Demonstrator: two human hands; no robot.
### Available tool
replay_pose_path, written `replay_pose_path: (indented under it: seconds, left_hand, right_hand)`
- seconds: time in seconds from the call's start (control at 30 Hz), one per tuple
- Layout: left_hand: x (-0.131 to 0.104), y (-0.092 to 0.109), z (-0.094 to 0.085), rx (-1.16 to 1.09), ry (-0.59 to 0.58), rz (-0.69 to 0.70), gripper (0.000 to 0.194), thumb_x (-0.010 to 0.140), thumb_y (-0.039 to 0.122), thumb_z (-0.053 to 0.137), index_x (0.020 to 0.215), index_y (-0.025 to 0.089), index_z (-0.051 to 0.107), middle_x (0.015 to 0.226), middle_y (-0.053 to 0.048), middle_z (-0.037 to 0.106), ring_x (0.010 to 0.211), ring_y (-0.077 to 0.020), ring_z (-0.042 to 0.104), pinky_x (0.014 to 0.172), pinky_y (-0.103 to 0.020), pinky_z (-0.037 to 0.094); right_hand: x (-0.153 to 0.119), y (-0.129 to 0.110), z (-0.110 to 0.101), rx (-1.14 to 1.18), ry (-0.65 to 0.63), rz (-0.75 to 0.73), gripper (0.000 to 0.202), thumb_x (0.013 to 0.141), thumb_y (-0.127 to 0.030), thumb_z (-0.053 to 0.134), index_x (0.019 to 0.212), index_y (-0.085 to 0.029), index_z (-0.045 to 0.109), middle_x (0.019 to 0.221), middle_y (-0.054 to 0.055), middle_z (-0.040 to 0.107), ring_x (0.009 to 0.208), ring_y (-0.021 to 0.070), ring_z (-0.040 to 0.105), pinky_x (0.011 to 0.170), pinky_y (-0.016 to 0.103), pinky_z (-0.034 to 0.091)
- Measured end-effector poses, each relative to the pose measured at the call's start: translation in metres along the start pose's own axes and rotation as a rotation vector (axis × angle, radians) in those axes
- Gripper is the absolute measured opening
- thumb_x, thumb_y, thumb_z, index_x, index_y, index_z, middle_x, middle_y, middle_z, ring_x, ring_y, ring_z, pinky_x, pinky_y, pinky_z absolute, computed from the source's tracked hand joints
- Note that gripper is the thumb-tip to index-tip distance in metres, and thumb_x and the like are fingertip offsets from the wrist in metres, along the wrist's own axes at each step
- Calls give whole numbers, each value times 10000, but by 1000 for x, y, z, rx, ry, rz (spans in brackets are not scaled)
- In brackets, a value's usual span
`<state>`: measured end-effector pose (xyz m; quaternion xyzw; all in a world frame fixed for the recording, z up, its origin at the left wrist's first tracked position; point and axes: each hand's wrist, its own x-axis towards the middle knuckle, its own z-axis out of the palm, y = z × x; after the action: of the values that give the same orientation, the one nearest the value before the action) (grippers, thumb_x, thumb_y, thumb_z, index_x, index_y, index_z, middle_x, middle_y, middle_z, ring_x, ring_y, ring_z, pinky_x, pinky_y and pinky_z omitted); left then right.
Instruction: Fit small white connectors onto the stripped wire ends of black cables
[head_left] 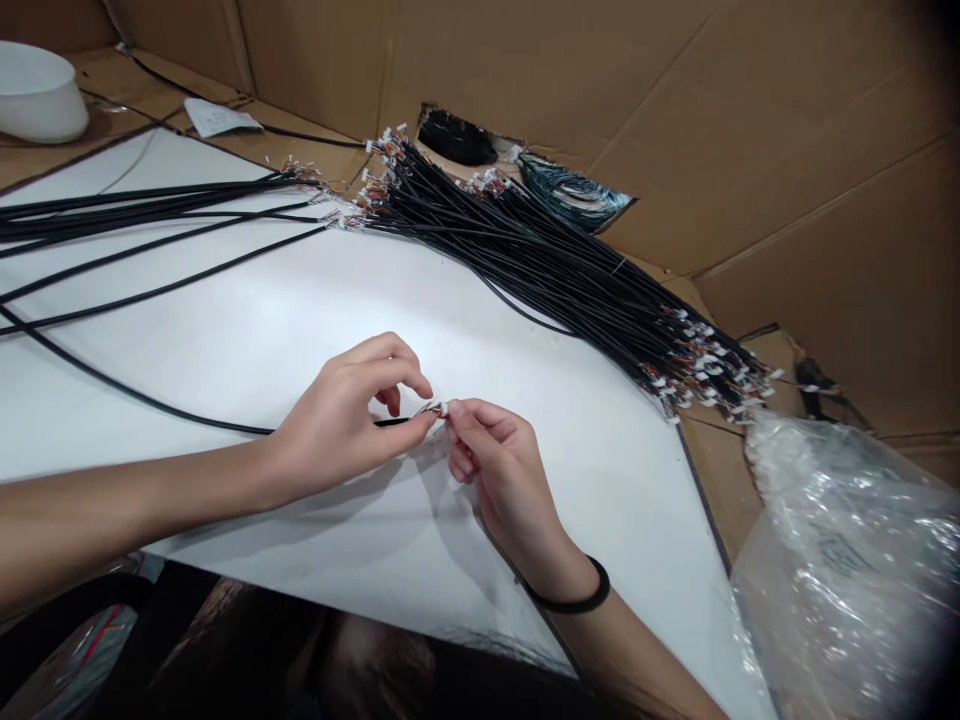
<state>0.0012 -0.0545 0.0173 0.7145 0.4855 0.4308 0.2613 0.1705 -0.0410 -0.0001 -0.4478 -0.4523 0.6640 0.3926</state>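
Cardboard walls (675,90), brown, plain, rising behind and to the right of the table; creases and straight seams visible. Opening (506,150), 1, ragged-edged, cut low in the rear wall. Table (225,300), 1, smooth white top, thin dark edge. Cardboard border (311,117), brown, between white top and walls. Light, pale, with 1 soft bright patch mid-table; upper right corner dark.

Behind the held cable (169,408), the cable pile (525,260) lies across the sheet's (600,430) back edge, loose cables (150,208) to its left, the bowl (41,95) behind those, the plastic bag (847,560) at right.
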Motion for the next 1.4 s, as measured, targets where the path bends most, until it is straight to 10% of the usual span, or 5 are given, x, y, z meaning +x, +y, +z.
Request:
replay_pose_path:
  seconds: [0.47,0.87,1.17,1.4]
  left_hand:
    - [0,2,-3,100,51,-58,60,779,144,652,726,167,668,803,-15,599,689,-115,551,644,-247,455]
    - [-5,-3,-1,112,-166,356,172,913,121,487,851,158,643,920,-70,706,826,-136,651,724,-224,522]
    - [-6,2,-2,61,-79,296,135,889,155,542,829,187,659,865,-35,726,793,-122,671,720,-201,527]
    - [3,7,-5,-198,-119,-45,123,803,113,622,699,164,663,781,-13,711,728,-126,653,688,-232,517]
  right_hand:
    - [0,4,-1,-81,42,-53,268,833,-381,661,683,-162,625,460,-59,424,409,67,345,415,210,280]
    - [2,-6,-2,110,41,72,260,745,-343,725,617,-145,616,565,-43,448,414,41,325,374,186,277]
    - [0,-13,-8,-50,-38,23,218,791,-359,686,696,-169,637,475,-59,436,376,57,344,340,177,268]
    - [1,-16,-9,82,-112,91,166,758,-305,714,704,-162,649,480,-64,411,403,48,308,333,153,264]
